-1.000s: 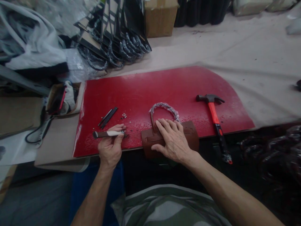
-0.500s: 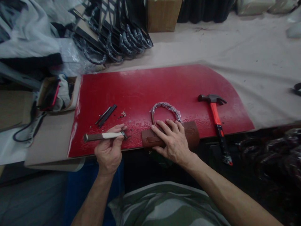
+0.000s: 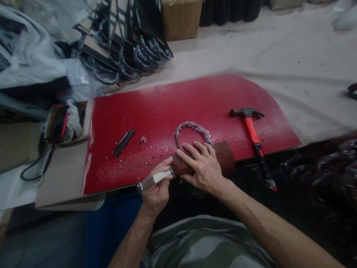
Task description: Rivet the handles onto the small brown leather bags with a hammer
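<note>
A wide surface (image 3: 279, 56) covered in pale cloth fills the head view. A big red board (image 3: 181, 108) lies on it, near the person.

At the near edge of the board sits a brown bag (image 3: 223, 158). Its looped handle (image 3: 191, 128), wrapped in shiny plastic, lies flat on the board just behind it.

The right hand (image 3: 203, 167) lies flat on top of the bag. Its fingers (image 3: 189, 150) are spread wide and press on the bag, without gripping it.

The left hand (image 3: 157, 186) is just left of the bag, at the board's near edge. Its fingers (image 3: 164, 165) are curled tight around a tool (image 3: 152, 180) with a white and dark handle. The tool's tip touches the left end of the bag, right beside the right hand.

A hammer (image 3: 252, 134) with an orange handle lies on the right side of the board, and its handle end hangs over the near edge.

On the left part of the board lie two thin black strips (image 3: 123, 142). Some tiny rivets (image 3: 142, 140) are scattered just beside them.

Far left, past the board, black bags (image 3: 134, 41) with wrapped handles are piled up. A brown box (image 3: 181, 18) stands behind them. An open small box (image 3: 65, 121) sits at the left of the board.
</note>
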### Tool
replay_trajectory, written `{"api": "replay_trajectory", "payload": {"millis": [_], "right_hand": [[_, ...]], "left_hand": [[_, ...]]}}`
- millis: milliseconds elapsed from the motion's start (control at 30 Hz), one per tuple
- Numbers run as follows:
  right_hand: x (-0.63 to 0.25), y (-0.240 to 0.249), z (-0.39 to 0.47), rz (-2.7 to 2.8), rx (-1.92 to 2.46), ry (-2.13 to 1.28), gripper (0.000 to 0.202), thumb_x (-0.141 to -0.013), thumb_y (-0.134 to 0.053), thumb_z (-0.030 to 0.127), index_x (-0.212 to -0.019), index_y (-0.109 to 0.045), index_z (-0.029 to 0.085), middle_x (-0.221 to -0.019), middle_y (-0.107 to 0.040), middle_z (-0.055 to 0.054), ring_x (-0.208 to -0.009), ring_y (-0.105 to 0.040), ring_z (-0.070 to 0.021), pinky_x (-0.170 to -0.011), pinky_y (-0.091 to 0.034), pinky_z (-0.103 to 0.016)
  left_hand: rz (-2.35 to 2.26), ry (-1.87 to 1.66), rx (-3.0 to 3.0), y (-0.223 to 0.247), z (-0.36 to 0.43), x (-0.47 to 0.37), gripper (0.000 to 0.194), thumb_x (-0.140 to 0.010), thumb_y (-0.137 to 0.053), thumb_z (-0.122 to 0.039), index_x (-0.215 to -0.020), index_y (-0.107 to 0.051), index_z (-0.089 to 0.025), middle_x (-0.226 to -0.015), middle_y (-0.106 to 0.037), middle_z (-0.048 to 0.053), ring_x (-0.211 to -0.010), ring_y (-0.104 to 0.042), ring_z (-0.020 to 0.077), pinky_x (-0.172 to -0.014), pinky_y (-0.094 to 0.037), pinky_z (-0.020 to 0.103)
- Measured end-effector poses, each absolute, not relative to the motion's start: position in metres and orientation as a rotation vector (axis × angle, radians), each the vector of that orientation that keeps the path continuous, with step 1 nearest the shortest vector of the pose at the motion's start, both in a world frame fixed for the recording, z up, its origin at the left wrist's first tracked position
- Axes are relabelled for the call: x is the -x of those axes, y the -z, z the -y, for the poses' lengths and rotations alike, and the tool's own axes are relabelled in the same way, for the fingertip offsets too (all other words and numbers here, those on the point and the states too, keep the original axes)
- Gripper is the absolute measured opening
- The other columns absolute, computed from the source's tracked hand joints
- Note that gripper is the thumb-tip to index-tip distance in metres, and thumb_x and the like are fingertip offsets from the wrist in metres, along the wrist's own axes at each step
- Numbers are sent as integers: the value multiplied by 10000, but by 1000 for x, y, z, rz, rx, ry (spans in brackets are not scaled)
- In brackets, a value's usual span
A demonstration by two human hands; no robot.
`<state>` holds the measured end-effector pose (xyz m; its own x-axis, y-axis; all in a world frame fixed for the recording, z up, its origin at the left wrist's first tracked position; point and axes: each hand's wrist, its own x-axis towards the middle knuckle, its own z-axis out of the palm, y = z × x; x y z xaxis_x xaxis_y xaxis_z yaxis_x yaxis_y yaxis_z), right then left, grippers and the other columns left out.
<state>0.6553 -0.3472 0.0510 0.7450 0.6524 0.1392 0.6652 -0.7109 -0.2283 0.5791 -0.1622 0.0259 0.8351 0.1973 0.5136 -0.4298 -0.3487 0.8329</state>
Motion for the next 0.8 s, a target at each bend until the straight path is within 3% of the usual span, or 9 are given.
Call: {"api": "replay_trajectory", "payload": {"millis": [600,800], "right_hand": [[-657,-53,349,1011,2614,17,859,-766,-819,495,-1521,-458,302,-1539,-461,-53,-1367,-360,-371,-1158,-224,-536],[-657,-54,348,997,2615,4,825,-792,-797,485,-1522,-458,303,-1547,-452,-49,-1378,-354,-366,-1173,-213,-539]], "left_hand": [[280,-635,-1941,-23,158,-582,308,-905,-580,-6,-1173,-601,-156,-1277,-692,113,-1219,-661,196,-1071,-567,364],[304,-643,-1976,-17,162,-576,350,-912,-547,-7,-1219,-581,-170,-1340,-654,121,-1322,-591,259,-1129,-519,489]]}}
